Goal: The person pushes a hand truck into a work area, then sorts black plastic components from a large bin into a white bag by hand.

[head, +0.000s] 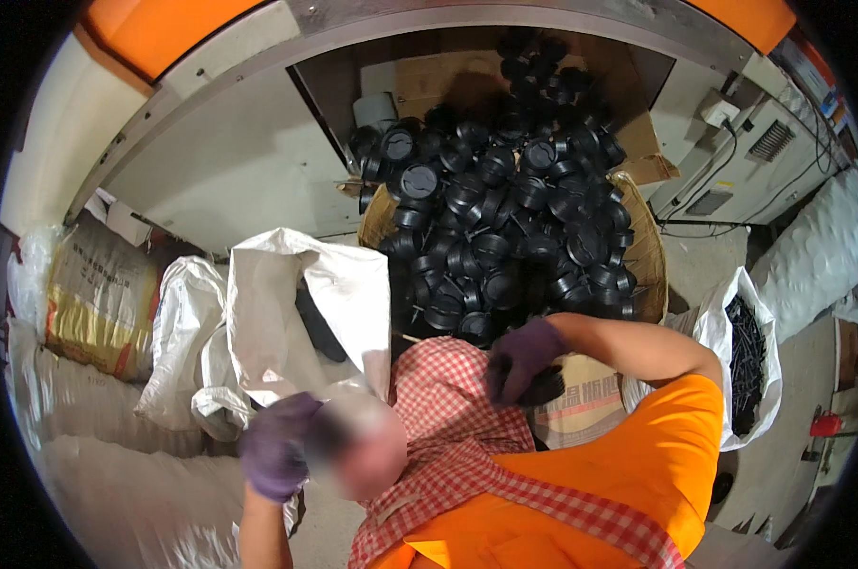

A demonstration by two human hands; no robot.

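My left hand (278, 447), in a purple glove, is raised beside the open white woven sack (265, 327); a blurred patch covers its fingertips, with something dark at them. Over my lap, my right hand (525, 363), also gloved in purple, has its fingers closed on a black ribbed plastic part (548, 387). In front of me lies a large heap of round black plastic parts (493, 249), spilling out of a cardboard box and a tan container (642, 242). Black material shows inside the white sack.
At the right stands a white sack of thin black plastic pieces (745, 363). Filled sacks (102, 299) line the left side. Beyond the heap are grey machine panels (237, 156), with a plugged cable (731, 139) at the right. A printed carton (582, 405) stands by my right forearm.
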